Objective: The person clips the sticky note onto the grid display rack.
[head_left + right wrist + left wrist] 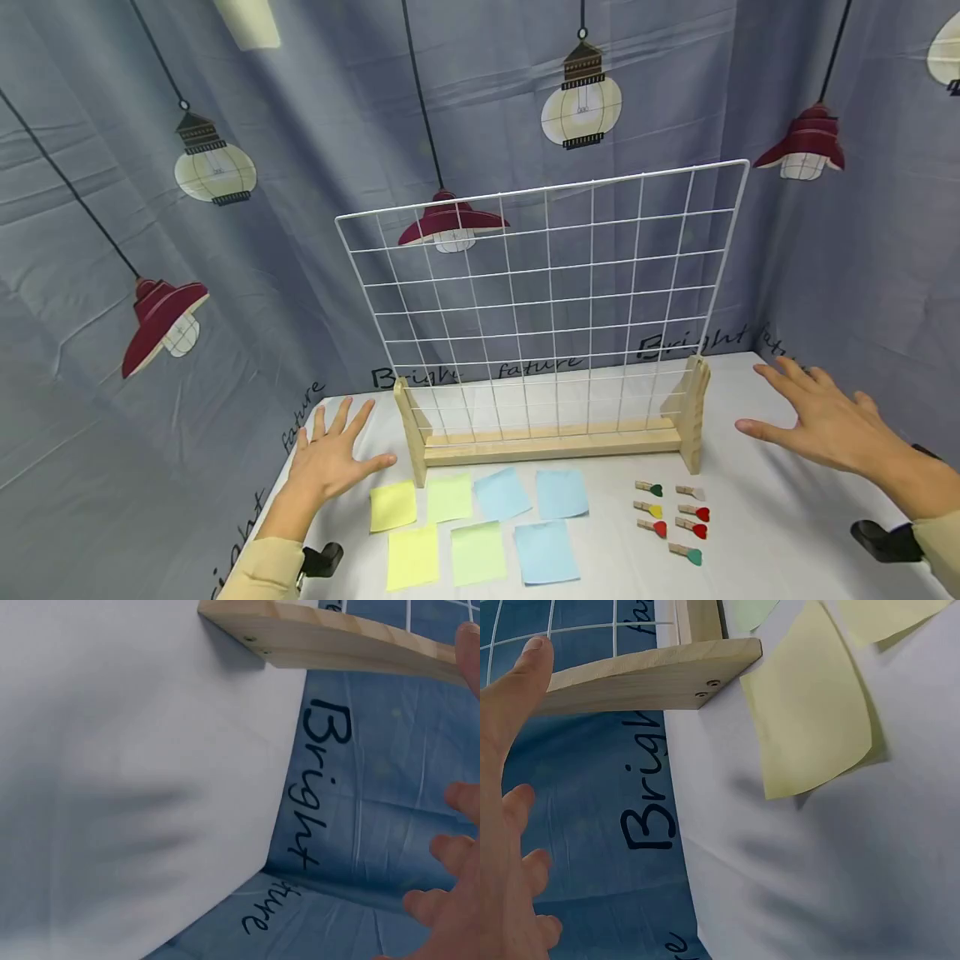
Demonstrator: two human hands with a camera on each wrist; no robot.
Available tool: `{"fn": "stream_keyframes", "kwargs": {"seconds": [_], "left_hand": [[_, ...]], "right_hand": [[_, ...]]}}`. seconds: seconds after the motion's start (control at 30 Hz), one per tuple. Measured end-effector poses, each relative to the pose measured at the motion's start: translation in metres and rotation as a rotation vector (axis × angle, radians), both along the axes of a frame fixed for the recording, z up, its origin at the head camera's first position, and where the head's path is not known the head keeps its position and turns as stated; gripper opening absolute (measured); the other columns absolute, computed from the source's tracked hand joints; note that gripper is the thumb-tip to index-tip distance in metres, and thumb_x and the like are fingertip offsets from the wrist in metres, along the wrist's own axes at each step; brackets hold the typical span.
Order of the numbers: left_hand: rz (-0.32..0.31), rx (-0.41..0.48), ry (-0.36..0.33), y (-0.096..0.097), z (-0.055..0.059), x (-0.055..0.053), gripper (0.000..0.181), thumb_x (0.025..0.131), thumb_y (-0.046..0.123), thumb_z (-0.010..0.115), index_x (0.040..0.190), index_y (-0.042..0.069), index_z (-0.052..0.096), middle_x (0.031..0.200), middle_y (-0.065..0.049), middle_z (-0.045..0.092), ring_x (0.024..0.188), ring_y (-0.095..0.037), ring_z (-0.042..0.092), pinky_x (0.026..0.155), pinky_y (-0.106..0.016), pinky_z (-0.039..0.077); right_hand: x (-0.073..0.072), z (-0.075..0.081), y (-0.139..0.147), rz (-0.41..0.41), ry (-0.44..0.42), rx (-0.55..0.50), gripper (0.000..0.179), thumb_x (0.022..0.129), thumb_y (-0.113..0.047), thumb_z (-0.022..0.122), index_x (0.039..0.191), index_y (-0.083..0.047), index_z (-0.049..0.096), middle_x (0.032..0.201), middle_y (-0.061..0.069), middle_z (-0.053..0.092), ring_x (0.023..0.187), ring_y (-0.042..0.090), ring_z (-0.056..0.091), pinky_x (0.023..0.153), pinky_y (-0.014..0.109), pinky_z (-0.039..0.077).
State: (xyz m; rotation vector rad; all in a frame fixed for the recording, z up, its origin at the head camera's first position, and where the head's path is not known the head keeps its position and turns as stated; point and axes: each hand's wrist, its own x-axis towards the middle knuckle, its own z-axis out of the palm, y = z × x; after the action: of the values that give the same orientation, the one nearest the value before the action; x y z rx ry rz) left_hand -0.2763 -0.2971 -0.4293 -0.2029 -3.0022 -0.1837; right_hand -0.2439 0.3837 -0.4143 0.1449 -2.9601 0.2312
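Observation:
My left hand (328, 461) is spread over the table's left side, palm down, holding nothing. Its thumb points toward the left foot of a white wire grid (551, 308) on a wooden stand (551, 446). Over the right side hovers my right hand (828, 417), fingers spread and nothing in it. Two rows of sticky notes lie in front of the stand: yellow (412, 557), pale green (478, 553) and blue (546, 552). Right of them are several small wooden clothespins with hearts, among them a red one (692, 527), a yellow one (648, 509) and a green one (686, 553).
A white table (600, 550) carries everything. Grey-blue curtains (300, 150) printed with lamps and lettering hang behind and at both sides. The grid stands upright at the back middle, its wooden feet jutting forward. Black camera mounts sit at both wrists.

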Motion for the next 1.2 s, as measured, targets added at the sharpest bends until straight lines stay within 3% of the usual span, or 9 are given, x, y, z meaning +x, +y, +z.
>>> {"fn": "stream_keyframes", "kwargs": {"seconds": [0.4,0.63,0.83,1.03,1.2], "left_hand": [[-0.008,0.159,-0.008,0.007,-0.014,0.005,0.100,0.084,0.085,0.054,0.165,0.036,0.021,0.172,-0.013,0.019,0.153,-0.056,0.017,0.114,-0.080,0.012],[-0.028,0.273,0.025,0.004,-0.027,0.012,0.088,0.088,0.075,0.062,0.159,0.027,0.039,0.164,-0.016,0.039,0.147,-0.050,0.039,0.110,-0.076,0.030],[-0.004,0.370,0.031,0.006,-0.041,0.018,0.078,0.087,0.072,0.067,0.147,0.024,0.056,0.148,-0.008,0.060,0.139,-0.038,0.054,0.107,-0.064,0.044],[0.027,0.398,0.032,0.006,-0.051,0.021,0.068,0.086,0.064,0.074,0.139,0.023,0.063,0.134,-0.008,0.067,0.114,-0.030,0.067,0.087,-0.051,0.055],[0.056,0.440,-0.009,0.005,-0.060,0.023,0.063,0.085,0.059,0.077,0.134,0.022,0.065,0.125,-0.008,0.070,0.099,-0.022,0.065,0.075,-0.039,0.052]], "right_hand": [[0.004,-0.003,-0.011,0.015,0.032,-0.027,0.101,0.088,-0.070,0.065,0.158,-0.007,0.031,0.164,0.035,0.019,0.138,0.068,0.025,0.089,0.090,0.024],[0.005,-0.010,-0.021,0.039,0.036,-0.048,0.096,0.089,-0.069,0.066,0.155,-0.006,0.038,0.160,0.035,0.028,0.136,0.065,0.033,0.088,0.090,0.027],[0.007,-0.019,-0.024,0.050,0.024,-0.082,0.093,0.090,-0.066,0.067,0.154,-0.005,0.039,0.158,0.037,0.030,0.136,0.063,0.035,0.089,0.089,0.027],[0.008,-0.029,-0.030,0.065,0.034,-0.110,0.091,0.090,-0.064,0.068,0.154,-0.006,0.041,0.158,0.037,0.032,0.134,0.063,0.040,0.092,0.085,0.029],[0.010,-0.032,-0.031,0.064,0.036,-0.096,0.090,0.089,-0.065,0.068,0.151,-0.004,0.045,0.155,0.037,0.035,0.132,0.063,0.042,0.090,0.085,0.034]]}}
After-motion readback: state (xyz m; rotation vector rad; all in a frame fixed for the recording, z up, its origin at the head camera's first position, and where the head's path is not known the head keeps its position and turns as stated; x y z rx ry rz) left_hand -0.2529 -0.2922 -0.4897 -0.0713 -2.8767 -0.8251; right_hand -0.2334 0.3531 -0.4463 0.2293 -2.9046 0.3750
